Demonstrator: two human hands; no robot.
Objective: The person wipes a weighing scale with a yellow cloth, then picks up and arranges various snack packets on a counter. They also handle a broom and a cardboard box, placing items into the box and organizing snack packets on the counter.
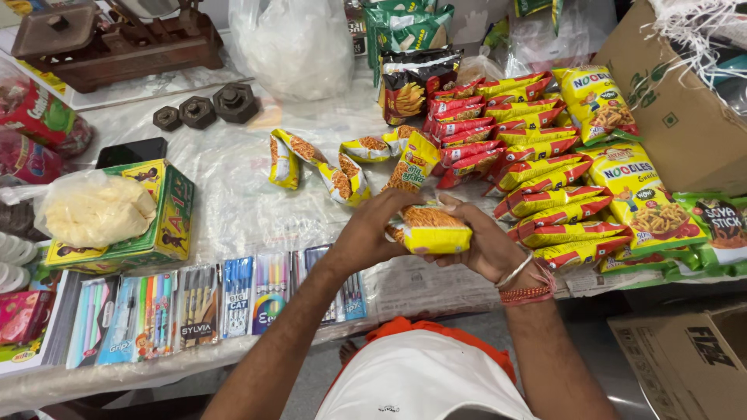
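Near front edge of worktop (233, 194), left hand (366, 233) and right hand (486, 245) both closed around small yellow snack packet (429, 228), held just above plastic-covered surface. Open room: bare patch left of hands, between green box (167, 214) and loose yellow packets (342, 167). Right side crowded: stacked red-and-yellow noodle packs (545, 187) close beside right hand. Pen packs (202, 303) line front edge. Packet: glossy, orange noodle picture on top.
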